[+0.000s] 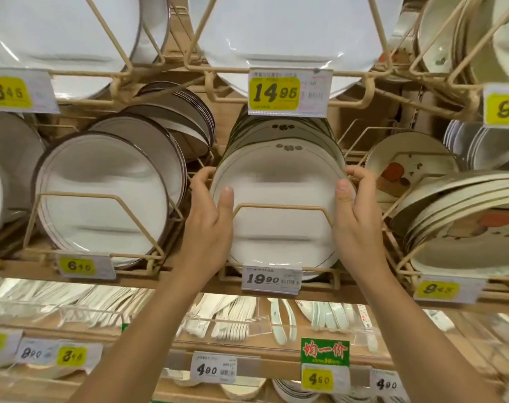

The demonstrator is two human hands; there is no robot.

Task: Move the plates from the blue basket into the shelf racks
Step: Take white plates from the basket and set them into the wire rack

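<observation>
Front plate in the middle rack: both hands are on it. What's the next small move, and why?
Probably lean the front plate back onto the stack behind it, then let go. The left hand and right hand grip its side rims, and its lower part already sits behind the wire guard, above the 19.90 tag, so it looks nearly seated.

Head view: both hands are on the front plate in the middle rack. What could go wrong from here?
1. The left hand and right hand grip the plate only at its side edges; it might slip and knock the wire rack.
2. Fingers curl behind its rim, toward the stack behind; they could get pinched, or the rims could chip if it is pushed back hard.
</observation>
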